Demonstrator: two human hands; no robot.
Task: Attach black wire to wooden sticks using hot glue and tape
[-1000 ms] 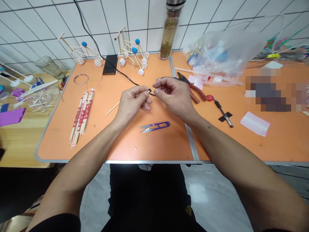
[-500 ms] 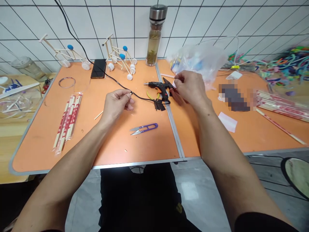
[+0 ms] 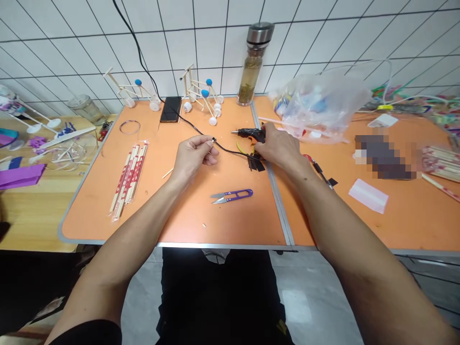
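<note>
My left hand (image 3: 197, 155) is closed in a pinch on a small pale piece with a black tip (image 3: 214, 140); most of the piece is hidden by the fingers. My right hand (image 3: 282, 145) is wrapped round a black hot glue gun (image 3: 249, 134) with an orange trigger. The gun lies low over the table, nozzle pointing left, and its black cord (image 3: 230, 150) runs behind my left fingertips. Beneath the gun are yellow-handled pliers (image 3: 239, 145) and some black pieces (image 3: 256, 164). Nearer me lie purple thread snips (image 3: 233, 195).
Stick models with blue balls (image 3: 205, 93) stand at the back beside a phone (image 3: 170, 109). Wrapped chopsticks (image 3: 127, 179) lie left. A tall tea bottle (image 3: 250, 72) and a plastic bag (image 3: 319, 108) stand behind my right hand. A red-and-black tool (image 3: 318, 167) lies by my right wrist.
My right hand has left the dark, red-handled tool and taken hold of the glue gun. My left hand keeps its pinch. The view has shifted left.
</note>
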